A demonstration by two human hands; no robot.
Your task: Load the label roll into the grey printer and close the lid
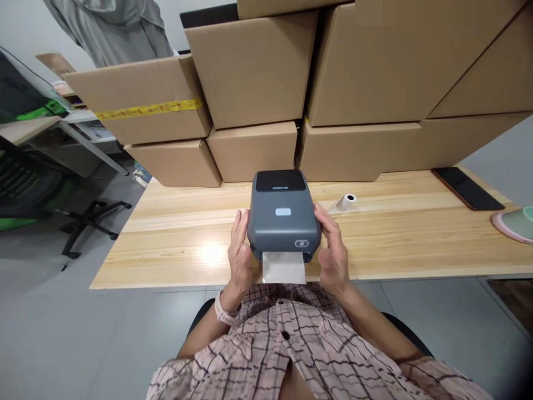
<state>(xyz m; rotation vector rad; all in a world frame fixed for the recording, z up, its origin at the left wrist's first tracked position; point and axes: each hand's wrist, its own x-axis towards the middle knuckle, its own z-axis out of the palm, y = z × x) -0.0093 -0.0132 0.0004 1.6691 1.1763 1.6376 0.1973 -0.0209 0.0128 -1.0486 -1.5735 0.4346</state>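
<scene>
"What is far to the left of your gray printer (pixel 283 214)?"
"A black chair base (pixel 89 216) stands on the floor, well apart from it. Next, behind the printer and to its left, you have a brown box with yellow tape (pixel 145 83)."

"And your left hand (pixel 240 258)?"
"It is open, with its fingers out along the printer's left side, touching it. A pale band (pixel 224 311) is on your wrist."

"Where does the printer sit?"
"On the wood table (pixel 175 233), close to the edge by you, between your two hands. More brown boxes (pixel 250 72) are piled up behind it. White paper (pixel 283 268) sticks out of its front, toward your checked shirt (pixel 270 339)."

"What about your right hand (pixel 333 253)?"
"It is open too. Its fingers lie on the printer's right side. You pinch nothing with either hand."

"What is farther right?"
"A small white roll (pixel 346 202) stands near the printer, just past your right fingertips. A black phone (pixel 468 188) lies well to the printer's right. Past that, at the edge of what you see, is a pink and green thing (pixel 516 225). I cannot tell what it is."
</scene>
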